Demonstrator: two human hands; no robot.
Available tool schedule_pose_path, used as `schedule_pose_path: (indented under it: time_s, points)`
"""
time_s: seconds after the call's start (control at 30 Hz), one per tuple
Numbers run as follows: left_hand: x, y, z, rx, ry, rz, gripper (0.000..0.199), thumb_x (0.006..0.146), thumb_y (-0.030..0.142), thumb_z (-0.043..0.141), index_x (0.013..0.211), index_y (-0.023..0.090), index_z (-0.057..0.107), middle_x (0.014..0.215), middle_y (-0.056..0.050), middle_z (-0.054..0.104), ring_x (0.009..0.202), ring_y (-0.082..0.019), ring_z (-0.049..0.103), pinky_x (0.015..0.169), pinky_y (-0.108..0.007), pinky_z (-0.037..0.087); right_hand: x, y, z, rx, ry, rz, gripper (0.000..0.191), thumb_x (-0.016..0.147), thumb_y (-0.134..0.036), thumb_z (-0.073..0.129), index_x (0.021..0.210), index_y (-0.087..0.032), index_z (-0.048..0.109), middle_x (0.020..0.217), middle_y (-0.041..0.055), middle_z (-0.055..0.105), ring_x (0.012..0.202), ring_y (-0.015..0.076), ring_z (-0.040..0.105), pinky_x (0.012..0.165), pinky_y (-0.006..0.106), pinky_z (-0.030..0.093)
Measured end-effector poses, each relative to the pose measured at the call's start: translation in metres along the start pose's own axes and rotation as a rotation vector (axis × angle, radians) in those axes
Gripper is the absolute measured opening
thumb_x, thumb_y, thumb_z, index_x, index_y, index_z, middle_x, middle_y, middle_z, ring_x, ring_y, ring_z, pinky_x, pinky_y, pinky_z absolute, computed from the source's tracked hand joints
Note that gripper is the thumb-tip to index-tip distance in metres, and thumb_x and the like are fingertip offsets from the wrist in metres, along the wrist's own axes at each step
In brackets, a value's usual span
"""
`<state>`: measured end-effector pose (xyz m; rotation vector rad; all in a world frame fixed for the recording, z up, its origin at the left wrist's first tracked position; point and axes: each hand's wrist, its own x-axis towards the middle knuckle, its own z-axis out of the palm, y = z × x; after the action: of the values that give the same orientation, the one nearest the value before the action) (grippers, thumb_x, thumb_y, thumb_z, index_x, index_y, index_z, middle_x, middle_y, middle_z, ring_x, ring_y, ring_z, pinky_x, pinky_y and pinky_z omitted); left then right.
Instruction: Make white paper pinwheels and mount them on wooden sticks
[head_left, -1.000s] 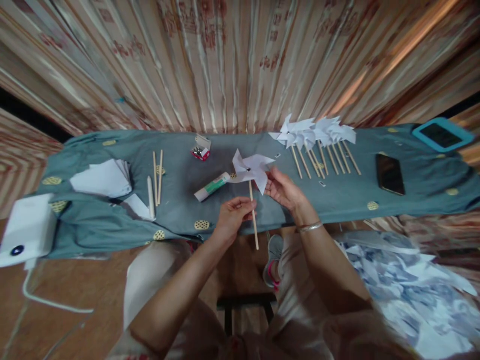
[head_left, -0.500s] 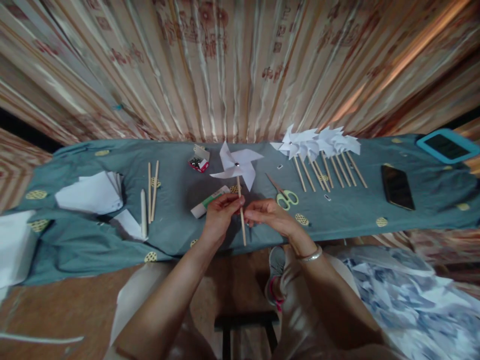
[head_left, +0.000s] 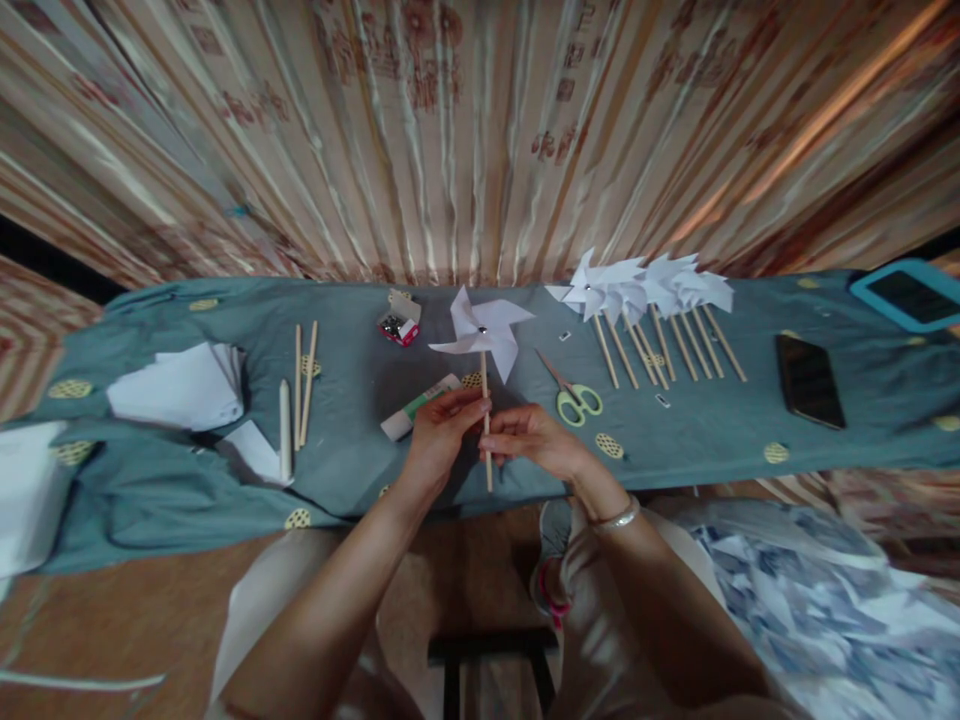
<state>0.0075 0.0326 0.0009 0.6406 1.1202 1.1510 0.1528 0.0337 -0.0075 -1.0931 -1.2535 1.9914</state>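
Observation:
A white paper pinwheel [head_left: 500, 332] on a wooden stick stands between my hands, a shiny pin at its centre. My left hand [head_left: 444, 425] pinches the stick a little below the paper blades. Lower down, the thumb and fingers of my right hand [head_left: 525, 438] close on the same stick, whose end sticks out beneath. Beside my left hand lies a white and green box [head_left: 420, 405]. Green-handled scissors [head_left: 577, 404] rest just beyond my right hand. A small red and white box [head_left: 398, 326] of pins sits open behind the left hand.
Several finished pinwheels [head_left: 649, 285] lie in a row at the back right. A phone [head_left: 810, 381] and a blue-framed device [head_left: 911, 295] are farther right. To the left are a paper stack [head_left: 180, 388], two loose sticks [head_left: 307, 385] and a white stick-like tool [head_left: 285, 432]. A patterned curtain [head_left: 465, 140] hangs behind.
My right hand has moved onto the lower part of the stick and closed on it. My left hand keeps its pinch. The whole view has shifted slightly.

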Motion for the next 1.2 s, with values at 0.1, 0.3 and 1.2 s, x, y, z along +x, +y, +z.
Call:
schedule_pose_path:
  time_s: [0.1,0.3,1.2]
  points:
    - [0.0,-0.001,-0.003,-0.006,0.005,0.0,0.027,0.051,0.025,0.084,0.074,0.014,0.074,0.069,-0.001,0.07,0.06,-0.01,0.058,0.06,-0.023,0.045,-0.002,-0.003,-0.004,-0.046,-0.009,-0.007,0.042,0.06,-0.054,0.083,0.065,-0.015,0.068,0.061,-0.002,0.067,0.052,0.0065,0.054,0.051,0.021,0.037]
    - [-0.004,-0.002,-0.004,0.011,-0.033,-0.046,0.031,0.049,0.029,0.087,0.074,0.015,0.075,0.067,-0.001,0.069,0.06,-0.01,0.059,0.061,-0.023,0.047,-0.013,-0.018,-0.038,-0.047,0.293,-0.147,0.042,0.063,-0.056,0.081,0.077,-0.017,0.074,0.077,0.0022,0.074,0.06,0.0074,0.058,0.054,0.02,0.04]
    - [-0.006,-0.013,0.003,0.074,-0.047,-0.057,0.028,0.047,0.03,0.087,0.07,0.017,0.076,0.062,-0.001,0.069,0.056,-0.01,0.057,0.058,-0.023,0.046,-0.002,-0.024,-0.041,0.261,0.39,-0.231,0.043,0.048,-0.038,0.092,0.08,-0.02,0.071,0.062,-0.0055,0.067,0.056,0.0059,0.061,0.05,0.015,0.046]
